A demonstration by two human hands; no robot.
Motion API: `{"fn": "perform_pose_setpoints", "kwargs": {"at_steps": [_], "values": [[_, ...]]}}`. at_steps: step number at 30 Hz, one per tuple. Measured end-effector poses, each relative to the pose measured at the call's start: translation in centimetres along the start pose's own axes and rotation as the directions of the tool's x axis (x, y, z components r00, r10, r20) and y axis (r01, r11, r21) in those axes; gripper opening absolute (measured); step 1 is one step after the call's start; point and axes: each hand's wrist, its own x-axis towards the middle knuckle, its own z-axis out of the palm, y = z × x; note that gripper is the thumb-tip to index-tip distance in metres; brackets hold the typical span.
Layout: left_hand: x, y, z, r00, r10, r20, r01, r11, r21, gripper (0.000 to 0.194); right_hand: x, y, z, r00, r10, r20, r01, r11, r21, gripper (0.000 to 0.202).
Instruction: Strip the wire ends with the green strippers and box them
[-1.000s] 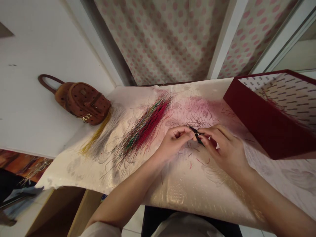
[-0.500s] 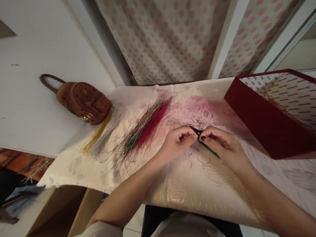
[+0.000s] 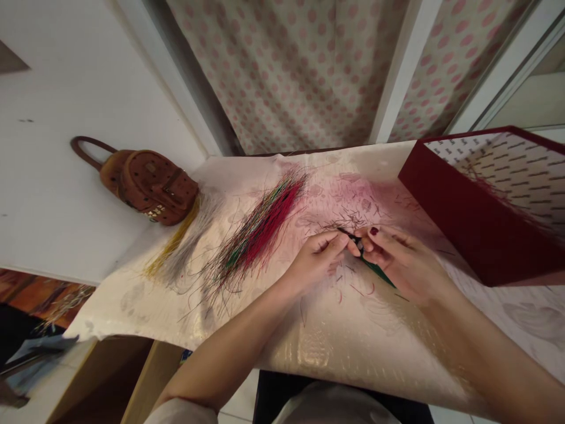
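Small pliers (image 3: 375,270) with dark jaws and green handles lie in the grip of my right hand (image 3: 404,259), whose thumb is raised along the near side. My left hand (image 3: 318,254) is closed in a pinch right by the dark jaws; what its fingertips hold, if anything, is too small to make out. Just beyond both hands, many short snipped bits of wire (image 3: 353,220) are scattered over the table cover. A long bundle of thin red, green and dark wires (image 3: 267,227) stretches slantwise to the left of my hands.
A brown mini backpack (image 3: 154,182) stands at the back left against the wall. Yellow strands (image 3: 174,244) and grey strands (image 3: 189,238) lie before it. A dark red box (image 3: 450,218) with patterned lining and wires inside occupies the right. A dotted curtain (image 3: 300,76) hangs behind the table.
My right hand has turned and its thumb has lifted, showing more of the green handles. A short green piece now lies near the handle ends. My left hand remains pinched beside the jaws.
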Motion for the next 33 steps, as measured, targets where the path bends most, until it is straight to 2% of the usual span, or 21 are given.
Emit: {"fn": "perform_pose_setpoints", "kwargs": {"at_steps": [3, 7, 13, 15, 17, 19, 22, 26, 30, 33], "values": [[-0.1, 0.1, 0.4, 1.000, -0.016, -0.006, 0.015, 0.997, -0.080, 0.040, -0.1, 0.5, 0.1, 0.999, 0.003, 0.051, 0.001, 0.997, -0.078, 0.021], [-0.1, -0.2, 0.8, 0.999, -0.027, 0.035, 0.031, 0.994, -0.102, 0.039, -0.2, 0.3, 0.5, 0.996, -0.036, 0.086, 0.041, 0.998, -0.055, 0.016], [0.1, -0.8, 0.8, 0.989, -0.039, 0.145, 0.034, 0.999, 0.035, 0.043, -0.4, -0.3, 0.6, 0.991, 0.033, 0.133, -0.029, 0.999, -0.033, 0.017], [0.2, -0.7, 0.6, 0.997, -0.031, 0.072, 0.025, 0.997, 0.077, 0.044, -0.3, -0.2, 0.3, 0.992, 0.018, 0.125, -0.015, 0.999, -0.030, 0.020], [0.4, -0.6, 0.3, 0.996, 0.047, -0.073, -0.038, 0.992, 0.122, 0.042, -0.3, -0.1, 0.0, 0.993, 0.003, 0.114, 0.001, 0.999, -0.033, 0.022], [0.6, -0.5, 0.2, 0.977, 0.137, -0.166, -0.113, 0.982, 0.150, 0.037, -0.3, 0.0, -0.1, 0.992, 0.035, 0.125, -0.030, 0.999, -0.041, 0.022], [0.7, -0.6, 0.2, 0.969, 0.190, -0.155, -0.181, 0.981, 0.068, 0.031, -0.5, 0.1, 0.1, 0.980, 0.110, 0.165, -0.103, 0.993, -0.051, 0.023], [0.8, -0.9, 0.7, 0.974, 0.179, -0.141, -0.193, 0.976, -0.098, 0.024, -0.7, 0.1, 0.7, 0.967, 0.164, 0.197, -0.159, 0.986, -0.038, 0.023], [0.9, -0.8, 0.4, 0.975, 0.115, -0.191, -0.153, 0.969, -0.194, 0.026, -0.6, 0.2, 0.9, 0.948, 0.210, 0.240, -0.220, 0.975, 0.019, 0.022], [1.0, 0.0, -0.8, 0.958, 0.103, -0.267, -0.185, 0.934, -0.304, 0.026, -0.6, 0.0, 1.0, 0.925, 0.245, 0.289, -0.266, 0.963, 0.034, 0.023]]}}
